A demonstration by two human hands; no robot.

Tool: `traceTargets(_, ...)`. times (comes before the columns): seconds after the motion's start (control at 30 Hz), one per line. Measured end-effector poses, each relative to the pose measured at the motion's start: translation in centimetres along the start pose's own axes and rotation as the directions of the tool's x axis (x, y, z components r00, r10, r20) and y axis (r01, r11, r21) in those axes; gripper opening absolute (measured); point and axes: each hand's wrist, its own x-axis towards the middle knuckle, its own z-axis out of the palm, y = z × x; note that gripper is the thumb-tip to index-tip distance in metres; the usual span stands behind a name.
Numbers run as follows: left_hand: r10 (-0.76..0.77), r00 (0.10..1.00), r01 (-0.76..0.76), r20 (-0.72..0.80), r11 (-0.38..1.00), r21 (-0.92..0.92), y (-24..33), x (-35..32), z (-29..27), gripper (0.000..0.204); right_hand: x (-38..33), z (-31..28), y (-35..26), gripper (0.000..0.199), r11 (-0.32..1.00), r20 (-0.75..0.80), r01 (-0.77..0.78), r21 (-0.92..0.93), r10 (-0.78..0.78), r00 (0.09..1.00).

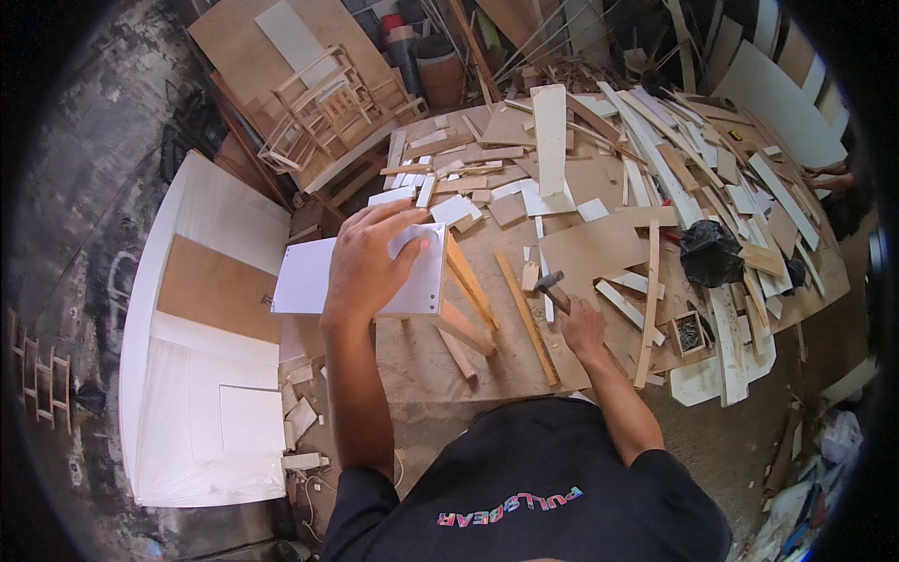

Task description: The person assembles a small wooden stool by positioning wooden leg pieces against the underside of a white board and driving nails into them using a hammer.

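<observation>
A small stool-like piece with a white rectangular top (pixel 302 279) and bare wooden legs (pixel 474 290) stands at the left front of the worktable. My left hand (pixel 370 253) is over its top, near the far right corner, with fingers stretched out and the thumb apart. Whether anything tiny lies under the fingertips cannot be made out. Small dark dots mark the top's corners. To the right, my right hand (pixel 582 328) grips a hammer (pixel 551 283) by its handle, the metal head pointing away from me over the table.
Offcuts and a tall white board (pixel 551 140) crowd the worktable (pixel 421 365). Right of the hammer are a wooden strip (pixel 648 309), a small box of nails (pixel 688 334) and a black plastic bag (pixel 712 253). A large white panel (pixel 206 412) stands left. Another person's hand (pixel 832 175) shows far right.
</observation>
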Motion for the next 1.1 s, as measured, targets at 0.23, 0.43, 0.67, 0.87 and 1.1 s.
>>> traceTargets(0.23,-0.1,0.992,0.114,0.08,0.975,-0.192,0.4,0.0,1.3,0.029,-1.0,4.9,4.6,0.047,0.999,-0.003,0.006,-0.048,-0.006,1.0)
traceTargets(0.43,-0.116,0.99,0.13,0.086,0.976,-0.173,0.1,-0.8,1.5,0.033,0.5,4.4,1.8,0.051,0.988,-0.042,0.106,0.112,-0.102,0.994)
traceTargets(0.67,-0.157,0.979,0.18,0.131,0.966,-0.183,0.4,-0.7,1.2,0.034,4.1,-5.3,-14.6,0.069,0.579,-0.191,0.426,0.695,-0.423,0.886)
traceTargets(0.87,-0.146,0.98,0.171,0.135,0.964,-0.204,0.0,-1.2,0.7,0.033,5.6,-8.3,-21.4,0.067,0.298,-0.387,0.584,0.755,-0.515,0.765)
traceTargets(1.1,-0.145,0.979,0.175,0.141,0.957,-0.231,0.0,-0.8,0.8,0.034,6.4,-8.2,-22.3,0.054,0.339,-0.338,0.545,0.767,-0.509,0.792)
